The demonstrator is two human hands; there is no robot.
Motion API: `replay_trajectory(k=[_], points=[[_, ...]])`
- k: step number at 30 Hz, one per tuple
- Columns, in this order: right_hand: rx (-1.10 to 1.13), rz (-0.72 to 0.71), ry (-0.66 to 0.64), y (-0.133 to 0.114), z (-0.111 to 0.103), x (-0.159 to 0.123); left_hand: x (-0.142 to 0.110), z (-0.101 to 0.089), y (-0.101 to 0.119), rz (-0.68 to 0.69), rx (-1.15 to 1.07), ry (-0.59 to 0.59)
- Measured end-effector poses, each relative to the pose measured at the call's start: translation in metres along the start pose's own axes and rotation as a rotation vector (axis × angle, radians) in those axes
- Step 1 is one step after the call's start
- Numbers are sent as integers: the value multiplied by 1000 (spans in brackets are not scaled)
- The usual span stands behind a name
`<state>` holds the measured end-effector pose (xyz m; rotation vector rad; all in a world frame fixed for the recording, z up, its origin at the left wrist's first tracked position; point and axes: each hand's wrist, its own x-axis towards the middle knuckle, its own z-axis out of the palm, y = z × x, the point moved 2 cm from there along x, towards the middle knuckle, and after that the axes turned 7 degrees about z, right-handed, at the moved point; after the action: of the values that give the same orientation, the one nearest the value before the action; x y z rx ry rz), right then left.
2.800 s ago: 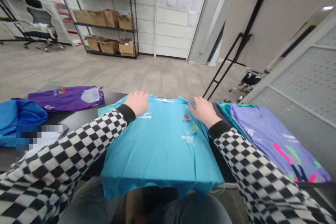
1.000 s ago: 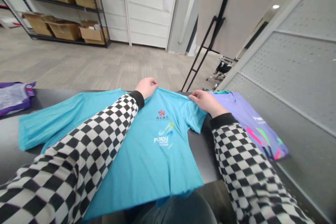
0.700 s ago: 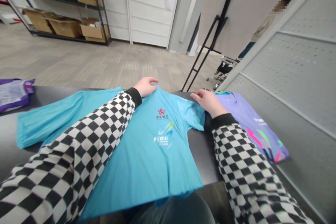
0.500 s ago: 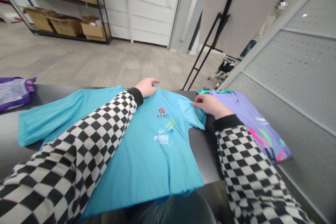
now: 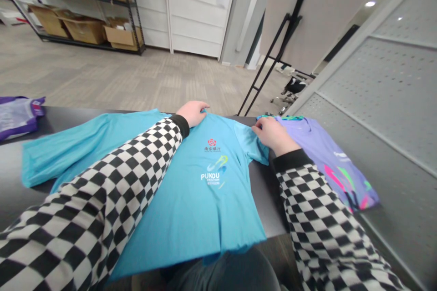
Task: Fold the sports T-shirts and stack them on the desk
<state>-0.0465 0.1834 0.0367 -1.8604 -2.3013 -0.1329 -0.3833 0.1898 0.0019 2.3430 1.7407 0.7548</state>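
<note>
Turquoise T-shirt [image 5: 191, 200] lies spread, printed side up, on a dark table [image 5: 268, 202], its hem drooping over the near edge above the person's leg [image 5: 246, 273]. Part of the cloth is hidden under the left arm's checked sleeve. At the shirt's far edge, the left hand [image 5: 191, 112] rests on the shoulder beside the neckline, fingers loosely bent; whether cloth is pinched there I cannot tell. At the shirt's right shoulder end, the right hand [image 5: 271, 134] has its fingertips drawn nearly together at the top of the short sleeve [image 5: 256, 144]; the contact is too small to show a firm hold.

The step in hand looks like straightening the shoulder and sleeve. The next move seems to call for a light grip at both ends of that edge and an even pull, since such thin fabric would ruck easily.

To the right of the shirt, a strip of tabletop separates its side seam from a lavender shirt [image 5: 329, 159], and the right hand is close to that garment, so sideways room is tight. Farther right stands a perforated grey panel [image 5: 385, 95]. Left of the shirt, well apart, is a purple garment [image 5: 18, 120], with more room between. Beyond the shirt's far edge the table soon ends, giving way to carpeted floor [image 5: 143, 82].
</note>
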Motion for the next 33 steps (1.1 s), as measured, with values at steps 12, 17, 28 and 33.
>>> replay_trajectory(k=[12, 17, 28, 33], points=[[240, -34, -374, 9, -4, -10, 0, -2, -5, -19, 33, 32], [210, -2, -372, 17, -9, -9, -3, -16, 11, -42, 159, 85], [250, -323, -220, -40, 23, -21, -20, -16, 83, 75, 270, -195], [119, -224, -428, -33, 35, -20, -34, 21, 87, 21, 175, -387]])
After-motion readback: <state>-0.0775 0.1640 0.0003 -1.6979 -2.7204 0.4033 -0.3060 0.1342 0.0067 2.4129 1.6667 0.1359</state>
